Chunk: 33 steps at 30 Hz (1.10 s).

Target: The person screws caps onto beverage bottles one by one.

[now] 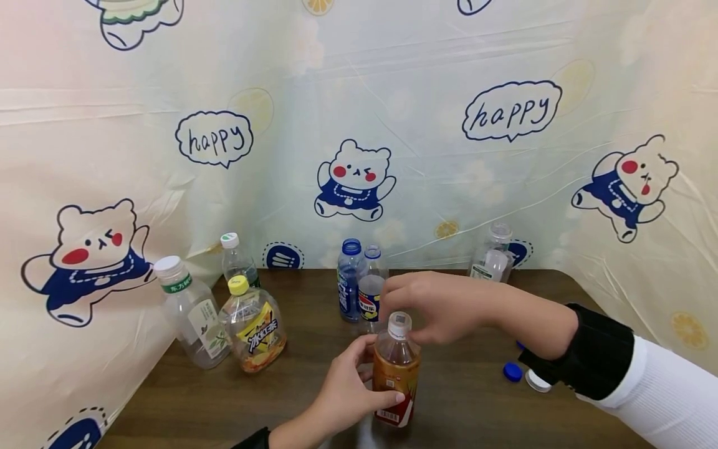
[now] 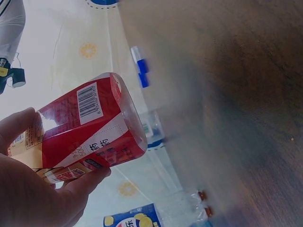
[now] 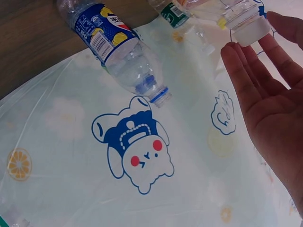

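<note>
A bottle with an orange-and-red label [image 1: 395, 375] stands out at the near middle of the table [image 1: 252, 408], upright, its white cap [image 1: 399, 325] on. The left hand [image 1: 349, 388] holds it round the body, thumb laid across the front of the label and fingers curled behind. The right hand [image 1: 445, 307] arches over from the right, palm turned inward, its fingers and thumb loosely parted about the cap; whether the fingertips touch it, I cannot tell. A black band [image 1: 604, 352] circles that wrist, above a white sleeve [image 1: 673, 388].

The left wrist view shows the bottle's base, seen against the cloth and off the tabletop, and a barcode [image 2: 90, 103] large beside it. The right wrist view shows the spread of the right fingers, and lemons on the label of a clear bottle [image 3: 135, 61].

Only the head view gives the whole layout: that clear bottle beside a blue bottle [image 1: 349, 284] behind the hands, a yellow-capped bottle [image 1: 260, 333] and a green-collared bottle [image 1: 196, 324] at left, and a blue cap [image 1: 512, 372] next to a white lid [image 1: 538, 380] at right.
</note>
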Motion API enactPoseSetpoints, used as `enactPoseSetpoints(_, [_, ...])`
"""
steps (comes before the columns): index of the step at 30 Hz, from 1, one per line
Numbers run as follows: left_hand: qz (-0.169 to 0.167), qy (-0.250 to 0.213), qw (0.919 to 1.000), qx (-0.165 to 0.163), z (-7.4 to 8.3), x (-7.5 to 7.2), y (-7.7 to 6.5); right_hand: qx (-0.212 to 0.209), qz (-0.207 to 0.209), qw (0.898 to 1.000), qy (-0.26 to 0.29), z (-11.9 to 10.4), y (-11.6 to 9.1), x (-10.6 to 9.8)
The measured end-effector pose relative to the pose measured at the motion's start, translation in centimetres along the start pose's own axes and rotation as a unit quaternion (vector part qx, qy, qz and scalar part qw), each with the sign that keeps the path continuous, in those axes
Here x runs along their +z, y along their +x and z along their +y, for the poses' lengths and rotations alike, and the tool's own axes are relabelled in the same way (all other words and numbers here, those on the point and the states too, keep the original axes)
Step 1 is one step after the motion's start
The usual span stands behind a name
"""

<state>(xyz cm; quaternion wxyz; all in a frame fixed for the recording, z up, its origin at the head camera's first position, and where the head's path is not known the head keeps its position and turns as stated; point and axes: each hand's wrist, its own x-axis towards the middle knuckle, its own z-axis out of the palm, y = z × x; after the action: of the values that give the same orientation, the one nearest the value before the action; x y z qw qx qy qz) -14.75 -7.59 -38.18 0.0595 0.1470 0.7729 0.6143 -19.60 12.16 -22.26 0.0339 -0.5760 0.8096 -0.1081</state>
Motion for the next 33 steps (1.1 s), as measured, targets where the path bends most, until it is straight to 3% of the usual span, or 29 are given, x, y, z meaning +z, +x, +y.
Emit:
enactPoseSetpoints(11, [-0.007,-0.005,1.0000,-0.002,-0.2,0.0,-0.2,-0.010,-0.008,1.000,-0.012,0.0,0.1,0.2])
enactPoseSetpoints(20, [-0.008,0.001,0.9999,-0.013,0.0,0.2,-0.3,0.020,0.004,1.000,-0.023,0.0,0.2,0.7])
enactPoseSetpoints(33, [-0.010,-0.003,0.9999,0.007,-0.2,0.4,-0.4,0.027,0.017,0.999,-0.042,0.2,0.2,0.8])
